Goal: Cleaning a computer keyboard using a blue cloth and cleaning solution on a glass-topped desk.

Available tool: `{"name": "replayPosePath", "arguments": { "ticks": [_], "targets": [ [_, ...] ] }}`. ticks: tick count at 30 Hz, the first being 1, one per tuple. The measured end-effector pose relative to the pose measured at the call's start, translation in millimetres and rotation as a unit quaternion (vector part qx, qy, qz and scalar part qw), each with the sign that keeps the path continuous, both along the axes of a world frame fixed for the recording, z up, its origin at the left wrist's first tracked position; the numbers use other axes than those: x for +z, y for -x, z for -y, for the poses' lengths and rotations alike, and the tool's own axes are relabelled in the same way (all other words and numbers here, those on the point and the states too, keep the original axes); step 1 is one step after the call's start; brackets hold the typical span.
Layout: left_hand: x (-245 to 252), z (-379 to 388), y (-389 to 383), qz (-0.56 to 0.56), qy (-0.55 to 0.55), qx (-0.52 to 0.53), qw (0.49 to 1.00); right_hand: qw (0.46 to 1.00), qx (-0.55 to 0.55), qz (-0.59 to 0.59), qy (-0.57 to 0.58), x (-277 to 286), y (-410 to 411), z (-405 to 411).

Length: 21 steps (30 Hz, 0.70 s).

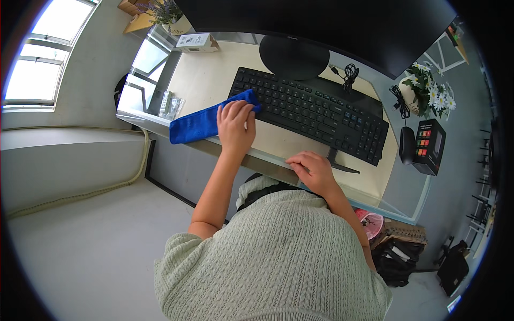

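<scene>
My left hand [236, 127] is on a folded blue cloth [196, 123], with its fingers curled over the end near the keyboard. That strip of cloth slants across the desk's left front, and its far tip overlaps the left edge of a black computer keyboard [309, 112]. At the desk's front edge rests my right hand [315, 170], its fingers loosely bent and nothing visible in them. Just beyond it a thin black stand foot [345, 167] pokes out from under the keyboard. What lies beneath my left palm is hidden.
A large monitor [321, 24] on a round black base [295, 58] stands behind the keyboard. Coiled cable [350, 77], a mouse [406, 146], a black box [429, 146] and potted daisies [431, 90] are rightward. Leftward are a white box [196, 43] and a small plastic bag [175, 107].
</scene>
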<state>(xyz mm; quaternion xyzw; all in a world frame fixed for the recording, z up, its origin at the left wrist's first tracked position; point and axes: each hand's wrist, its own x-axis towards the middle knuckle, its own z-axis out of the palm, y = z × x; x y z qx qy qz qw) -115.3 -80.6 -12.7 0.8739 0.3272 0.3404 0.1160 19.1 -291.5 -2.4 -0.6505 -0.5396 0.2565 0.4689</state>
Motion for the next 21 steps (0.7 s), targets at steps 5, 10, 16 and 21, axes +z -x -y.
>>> {"name": "replayPosePath", "arguments": {
  "ticks": [5,10,16,21],
  "targets": [
    [5.9,51.1,-32.0,-0.034,0.015,-0.120,0.992,1.000,0.000,0.007,-0.012,-2.2,1.5,-2.4],
    [5.1,52.7,-33.0,-0.018,0.021,-0.148,0.989,1.000,-0.003,0.005,-0.010,-2.1,0.4,0.0],
    [-0.1,-12.7,9.1,-0.004,-0.023,-0.003,1.000,1.000,-0.003,-0.003,-0.011,-3.6,0.7,0.8],
    [2.4,-38.2,28.4,-0.008,0.028,0.064,0.998,1.000,-0.005,0.001,-0.027,-3.9,-0.2,0.5]
  ]
}}
